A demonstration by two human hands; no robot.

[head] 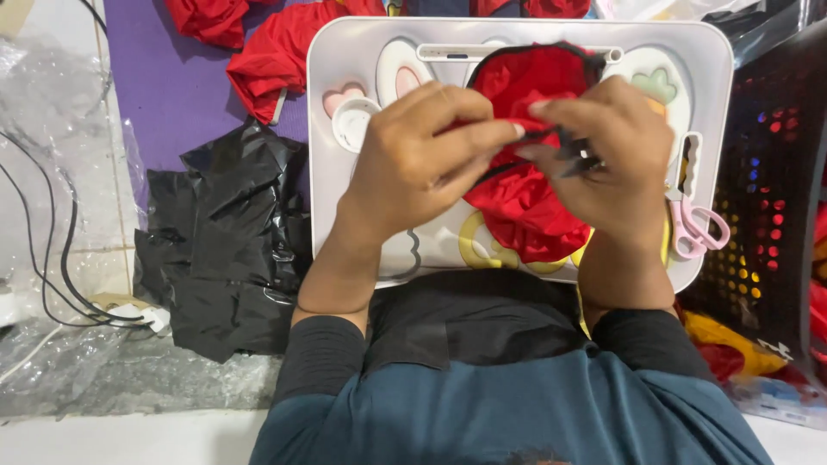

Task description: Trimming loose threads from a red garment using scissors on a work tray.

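Left hand and right hand both pinch shut on the red cloth piece over the white lap tray; we judge edge-work underway, next needing steady grip.

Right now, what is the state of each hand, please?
Left hand: closed, fingers pinching the red fabric piece.
Right hand: closed on the same red fabric piece, also gripping a small dark tool.

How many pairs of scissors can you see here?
1: pink-handled scissors at the white tray's right edge, beside the right hand. Others may be hidden under fabric.
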